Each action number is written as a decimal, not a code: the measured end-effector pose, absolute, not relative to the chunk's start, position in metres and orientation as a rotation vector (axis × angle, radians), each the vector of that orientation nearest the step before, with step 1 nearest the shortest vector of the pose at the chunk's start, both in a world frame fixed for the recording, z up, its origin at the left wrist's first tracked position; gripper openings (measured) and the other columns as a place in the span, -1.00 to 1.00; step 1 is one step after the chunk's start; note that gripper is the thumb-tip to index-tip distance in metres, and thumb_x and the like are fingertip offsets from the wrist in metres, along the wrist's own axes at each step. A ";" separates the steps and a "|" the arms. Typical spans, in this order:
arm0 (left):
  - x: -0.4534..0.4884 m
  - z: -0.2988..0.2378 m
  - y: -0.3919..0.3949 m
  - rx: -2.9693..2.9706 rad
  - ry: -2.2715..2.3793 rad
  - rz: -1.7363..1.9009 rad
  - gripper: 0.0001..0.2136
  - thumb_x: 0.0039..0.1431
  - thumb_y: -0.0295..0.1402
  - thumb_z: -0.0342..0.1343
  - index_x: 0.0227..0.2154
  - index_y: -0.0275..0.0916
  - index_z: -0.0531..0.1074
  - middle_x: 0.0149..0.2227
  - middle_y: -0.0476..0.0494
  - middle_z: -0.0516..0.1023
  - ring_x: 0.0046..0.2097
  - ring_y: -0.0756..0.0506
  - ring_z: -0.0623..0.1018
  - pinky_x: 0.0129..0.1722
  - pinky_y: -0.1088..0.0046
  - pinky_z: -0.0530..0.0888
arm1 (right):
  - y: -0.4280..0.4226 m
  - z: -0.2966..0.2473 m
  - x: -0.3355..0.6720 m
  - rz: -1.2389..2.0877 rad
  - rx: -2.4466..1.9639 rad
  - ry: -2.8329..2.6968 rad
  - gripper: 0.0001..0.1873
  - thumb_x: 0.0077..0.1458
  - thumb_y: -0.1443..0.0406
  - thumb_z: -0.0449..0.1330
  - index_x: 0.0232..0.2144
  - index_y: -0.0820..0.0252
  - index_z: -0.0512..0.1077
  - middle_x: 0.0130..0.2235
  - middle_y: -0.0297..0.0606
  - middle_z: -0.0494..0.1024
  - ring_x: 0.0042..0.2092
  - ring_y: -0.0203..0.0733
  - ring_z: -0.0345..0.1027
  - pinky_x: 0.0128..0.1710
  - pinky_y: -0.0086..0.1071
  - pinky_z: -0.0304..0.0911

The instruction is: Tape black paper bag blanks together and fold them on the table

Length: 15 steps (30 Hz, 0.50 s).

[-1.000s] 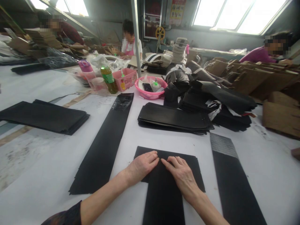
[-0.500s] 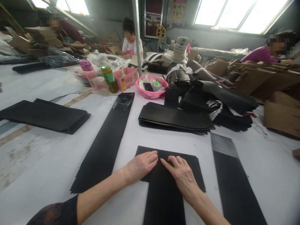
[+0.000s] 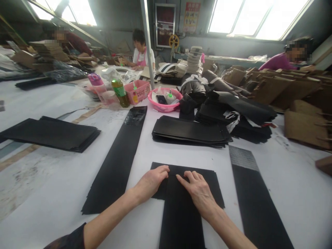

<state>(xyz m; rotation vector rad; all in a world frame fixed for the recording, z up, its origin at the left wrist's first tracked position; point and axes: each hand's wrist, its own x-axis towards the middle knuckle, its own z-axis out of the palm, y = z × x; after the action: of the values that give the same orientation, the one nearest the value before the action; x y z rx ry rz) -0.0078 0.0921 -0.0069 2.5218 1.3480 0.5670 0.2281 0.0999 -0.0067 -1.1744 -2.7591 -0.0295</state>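
Observation:
In the head view, a long black strip (image 3: 183, 221) runs toward me, its far end lying over a wider black sheet (image 3: 212, 186) set crosswise. My left hand (image 3: 155, 180) rests at the left corner of the strip's far end, fingertips down and fingers slightly bent. On the right side of that end is my right hand (image 3: 199, 186), with thumb stretched inward and fingers bent, apart from the thumb. Both hands touch the black material without visibly grasping it. The undersides of the fingers are hidden.
Black strips lie to the left (image 3: 114, 166) and right (image 3: 259, 193). A stack of black sheets (image 3: 190, 129) is ahead, near a pink basin (image 3: 164, 109). A bottle (image 3: 119, 93) and pink box (image 3: 137, 92) stand behind. Several people work farther back.
My left hand has shifted a little left, away from the right hand, uncovering more of the strip's far edge. My right hand stays about in place. The camera view has shifted slightly.

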 end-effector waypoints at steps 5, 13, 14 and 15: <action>0.027 -0.006 0.081 2.623 1.517 0.576 -0.77 0.25 -0.57 -0.07 -0.07 -0.31 0.36 -0.10 -0.19 0.45 0.01 -0.15 0.44 0.01 0.26 0.46 | 0.098 -0.002 0.224 -0.048 -1.200 -2.762 -0.51 0.13 0.48 0.15 0.09 0.05 0.29 -0.13 -0.21 0.37 -0.16 -0.13 0.22 -0.12 -0.24 0.29; 0.041 -0.028 0.070 2.851 1.574 0.332 -0.71 0.21 -0.60 -0.06 -0.01 -0.39 0.34 -0.14 -0.26 0.43 -0.02 -0.23 0.42 0.02 0.17 0.41 | 0.099 -0.004 0.234 0.038 -1.167 -2.679 -0.61 0.21 0.44 0.09 0.07 0.08 0.32 -0.14 -0.23 0.41 -0.13 -0.18 0.27 -0.10 -0.28 0.27; 0.039 -0.026 0.070 2.832 1.564 0.306 -0.68 0.22 -0.59 -0.06 0.02 -0.37 0.32 -0.13 -0.24 0.42 -0.02 -0.22 0.42 0.03 0.17 0.40 | 0.099 -0.005 0.237 0.034 -1.166 -2.671 -0.63 0.22 0.44 0.08 0.06 0.09 0.32 -0.15 -0.23 0.41 -0.13 -0.18 0.27 -0.10 -0.27 0.27; 0.037 -0.025 0.071 2.816 1.555 0.284 -0.66 0.22 -0.58 -0.06 0.05 -0.34 0.30 -0.13 -0.23 0.42 -0.02 -0.21 0.42 0.03 0.17 0.39 | 0.099 -0.005 0.240 0.028 -1.164 -2.667 -0.63 0.22 0.44 0.08 0.06 0.10 0.32 -0.15 -0.23 0.42 -0.13 -0.18 0.28 -0.10 -0.27 0.28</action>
<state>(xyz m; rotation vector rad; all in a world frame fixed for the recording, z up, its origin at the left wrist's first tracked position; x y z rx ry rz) 0.0371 0.0710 -0.0246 2.8164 1.5553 0.2842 0.2400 0.0988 -0.0054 -1.1645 -2.6666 0.0278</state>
